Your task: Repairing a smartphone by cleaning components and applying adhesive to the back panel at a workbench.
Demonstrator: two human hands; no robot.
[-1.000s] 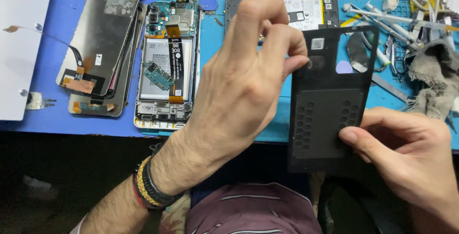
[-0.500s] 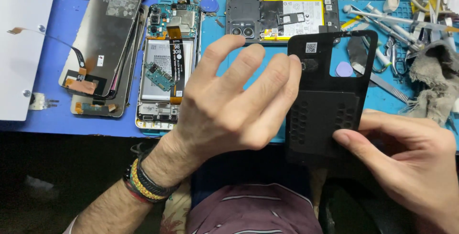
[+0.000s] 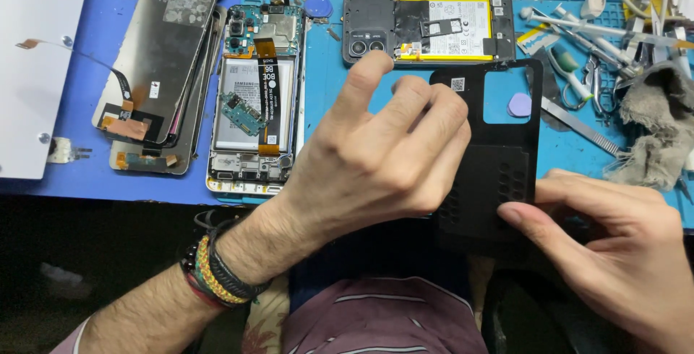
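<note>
We are counting two hands, one black back cover, two opened phones and one loose screen panel on the blue mat [image 3: 329, 108].

Our right hand [image 3: 622, 245] is pinching the black back cover [image 3: 491, 180] at its lower right edge, thumb lying on top and the other fingers tucked beneath it. Our left hand [image 3: 376, 166] is hovering over the cover's left half with fingers loosely spread and curved, gripping nothing; whether the fingertips are touching the cover we cannot tell. The cover is lying tilted over the mat's near edge, its camera cut-out turned away from us and showing the mat and a small purple pick [image 3: 519, 104] through the opening.

Compared with half a second ago, the left hand's fingers are opening wider and lifting off the cover, while the cover is staying in much the same place.

Just beyond the cover's far end, an opened phone with a yellow-edged battery [image 3: 430, 27] is lying crosswise. To the left of the cover, a second opened phone with an orange ribbon cable [image 3: 254, 101] is lying lengthwise, and further left the detached screen panel [image 3: 155, 61] is resting on a stack. To the right of the cover, tweezers [image 3: 578, 126], other metal tools and a grey rag [image 3: 654, 133] are crowding the mat. The left hand is hiding most of the cover's left side.
</note>
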